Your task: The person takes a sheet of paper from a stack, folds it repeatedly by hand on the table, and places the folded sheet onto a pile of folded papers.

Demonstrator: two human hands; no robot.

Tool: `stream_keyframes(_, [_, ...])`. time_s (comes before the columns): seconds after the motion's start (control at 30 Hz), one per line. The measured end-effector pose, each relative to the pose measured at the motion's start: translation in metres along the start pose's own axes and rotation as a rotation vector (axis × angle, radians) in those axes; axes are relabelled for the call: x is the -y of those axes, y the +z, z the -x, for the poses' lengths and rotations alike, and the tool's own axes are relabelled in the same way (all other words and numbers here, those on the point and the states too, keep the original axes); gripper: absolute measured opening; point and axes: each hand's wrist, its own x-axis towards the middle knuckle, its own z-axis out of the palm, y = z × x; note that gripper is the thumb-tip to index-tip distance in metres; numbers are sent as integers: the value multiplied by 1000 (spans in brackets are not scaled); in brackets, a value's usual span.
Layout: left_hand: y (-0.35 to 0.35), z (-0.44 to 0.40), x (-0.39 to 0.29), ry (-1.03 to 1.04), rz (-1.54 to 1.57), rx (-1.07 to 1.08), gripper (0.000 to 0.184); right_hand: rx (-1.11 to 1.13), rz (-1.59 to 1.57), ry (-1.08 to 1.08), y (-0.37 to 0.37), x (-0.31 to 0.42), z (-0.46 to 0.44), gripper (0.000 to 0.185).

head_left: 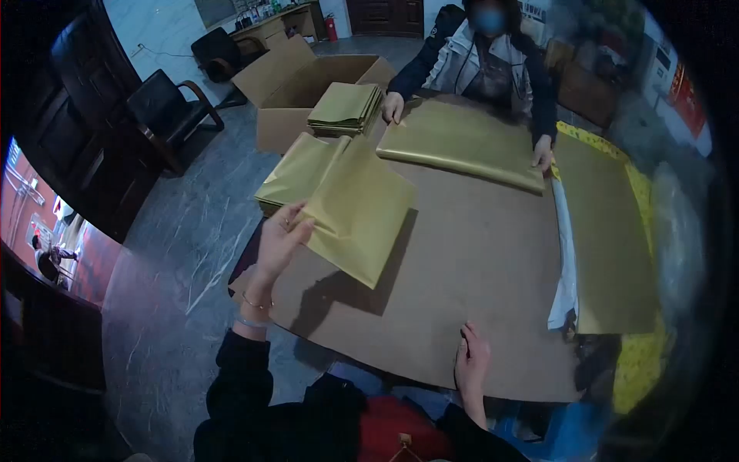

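Observation:
My left hand point(283, 237) pinches the near left edge of a gold paper sheet point(360, 212), raised at a tilt above the brown table board point(462, 269), where it casts a shadow. Beyond the sheet and partly hidden by it lies a stack of folded gold paper point(296, 171). Another gold stack point(345, 106) is behind that one. My right hand point(473, 358) rests at the board's near edge, fingers curled together; whatever may be inside them is hidden. Across the table, a person's two hands touch a wide folded gold sheet point(466, 142).
An open cardboard box point(281, 127) stands behind the stacks. Along the right side lie a long gold sheet point(608, 231), white wrapping point(565, 269) and yellow material point(639, 369). Black chairs point(173, 108) stand at the left. A blue stool point(566, 431) is below the near right edge.

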Motion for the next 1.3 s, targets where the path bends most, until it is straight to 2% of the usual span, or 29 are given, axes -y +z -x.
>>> stream_keyframes(0.03, [-8,-11,-10,33,29,-22,34,0,1,1,0,0,0,29])
stream_keyframes(0.1, [-51,-54,14,143,-171,-69,35,5,1,-4,1,-2,1,29])
stream_keyframes(0.13, [-57,-65,9,143,-170,-65,35,3,3,-1,1,-2,1,29])
stream_keyframes(0.23, [-78,-99,5,42,-5,-138,36,14,-22,24,-1,-1,0,29])
stream_keyframes(0.3, [-105,-131,44,-71,250,-26,37,-16,35,-24,0,-1,2,29])
stream_keyframes(0.37, [-121,-147,70,-149,229,-46,35,-6,22,-4,-1,-2,1,29])
stream_keyframes(0.47, [-120,-147,75,-350,-163,-95,31,-4,25,24,0,2,2,28])
stream_keyframes(0.5, [-123,-153,84,-350,-163,-87,31,-10,36,31,0,2,2,28])
stream_keyframes(0.6, [-143,-165,113,-341,183,-21,33,-13,32,10,2,-3,3,27])
stream_keyframes(0.77, [-158,-169,123,-331,284,-49,38,0,49,26,-2,2,1,27])
stream_keyframes(0.87, [-170,-170,134,-336,226,-36,36,-21,40,9,3,-4,3,26])
stream_keyframes(0.97, [-162,-162,120,-369,-139,-90,25,-18,28,4,3,-5,2,26])
stream_keyframes(1.0, [-155,-158,109,-371,-139,-88,25,0,28,6,1,-4,2,26])
stream_keyframes(1.07, [-143,-153,94,-345,-443,-108,24,-11,35,-1,-1,2,-1,26])
stream_keyframes(1.17, [-159,-162,117,-230,-321,-72,24,-25,47,-20,-1,-1,1,26])
stream_keyframes(1.2, [-159,-162,116,-262,-257,-55,27,-28,52,-32,0,-4,2,26])
stream_keyframes(1.3, [-156,-159,108,-315,-435,-115,28,-40,34,-16,4,-7,3,26])
